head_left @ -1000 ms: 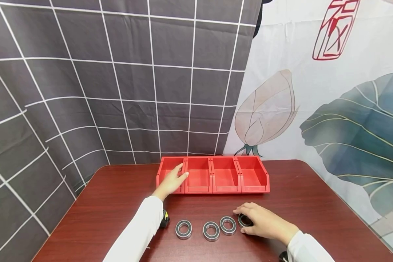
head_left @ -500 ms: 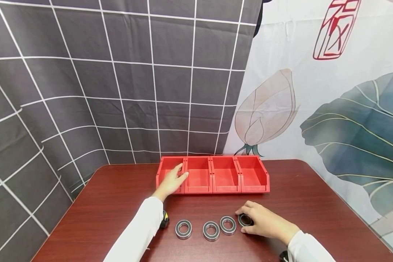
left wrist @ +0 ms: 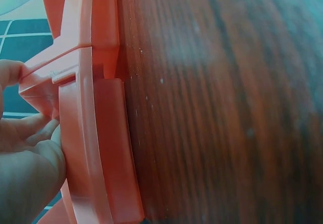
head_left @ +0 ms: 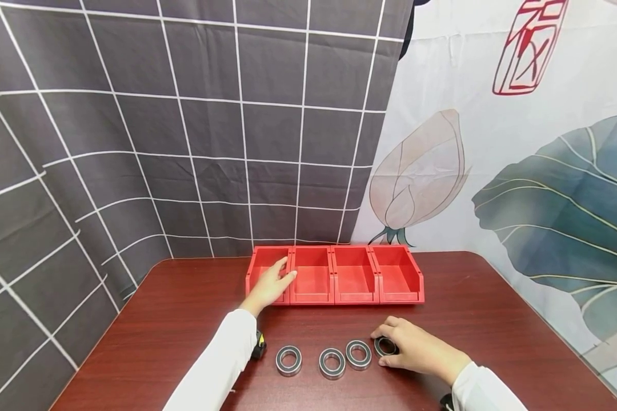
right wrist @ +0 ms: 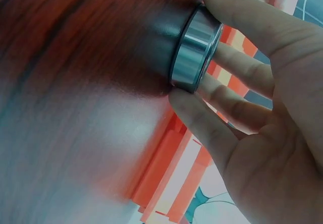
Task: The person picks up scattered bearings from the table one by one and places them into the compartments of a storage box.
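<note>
Two-handed hold, half-closed grip
The right hand pinched the metal ring nearest the right edge of the worktop; the left hand gripped the leftmost red bin at the far edge.

The rings looked like metal, with smooth, shiny sides that caught the light. The red bins looked like hard plastic, smooth and a little bit shiny. The table looked like wood, streaky and glossy. The grey sheet and white sheet were matt, wrinkly cloth. The sleeves were cloth too, not shiny.
</note>
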### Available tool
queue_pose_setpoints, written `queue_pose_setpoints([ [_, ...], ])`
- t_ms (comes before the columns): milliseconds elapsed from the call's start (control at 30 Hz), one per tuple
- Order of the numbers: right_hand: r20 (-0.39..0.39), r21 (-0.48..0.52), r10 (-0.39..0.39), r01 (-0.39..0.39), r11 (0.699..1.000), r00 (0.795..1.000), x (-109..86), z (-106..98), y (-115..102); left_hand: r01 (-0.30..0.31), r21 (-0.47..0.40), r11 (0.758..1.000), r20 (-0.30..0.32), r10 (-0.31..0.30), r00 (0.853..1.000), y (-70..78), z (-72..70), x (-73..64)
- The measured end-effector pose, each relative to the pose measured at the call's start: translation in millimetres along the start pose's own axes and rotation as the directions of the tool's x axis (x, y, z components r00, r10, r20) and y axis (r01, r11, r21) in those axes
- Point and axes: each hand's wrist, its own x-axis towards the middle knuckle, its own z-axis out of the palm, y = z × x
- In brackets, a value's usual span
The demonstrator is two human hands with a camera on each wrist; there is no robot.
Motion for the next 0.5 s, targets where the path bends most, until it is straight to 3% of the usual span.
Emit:
queue_pose_setpoints([
  [333,0.033,-0.012,0.011,-0.010,1.000,0.999,-1.1,-6.2,-0.5,-0.010,-0.025,1.000,0.005,0.010,1.000,-1.1,1.5,-0.5],
  [500,0.012,-0.025,-0.015,0.016,1.000,1.000,-1.1,-8.2,1.9,-0.005,-0.022,1.000,0.000,0.005,1.000,-2.0,0.6,-0.2],
])
